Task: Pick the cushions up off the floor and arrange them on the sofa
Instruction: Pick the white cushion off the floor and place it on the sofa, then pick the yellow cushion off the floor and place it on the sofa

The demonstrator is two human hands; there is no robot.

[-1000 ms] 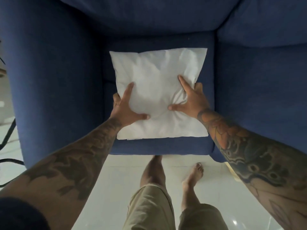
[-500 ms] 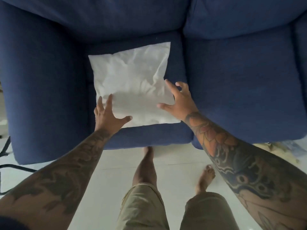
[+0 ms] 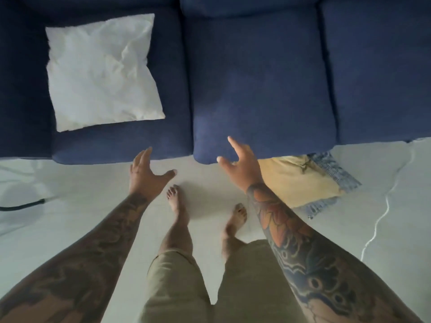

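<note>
While one white cushion, creased, lies flat on the blue sofa's leftmost seat, one yellow cushion lies on the floor; left hand and right hand both spread open, empty.

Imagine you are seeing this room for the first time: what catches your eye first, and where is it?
A white cushion lies flat on the left seat of the dark blue sofa, bright against the fabric. In front, the left hand and right hand are spread open and empty. By the right hand, a yellow cushion lies on the floor, partly under the sofa's edge.
</note>
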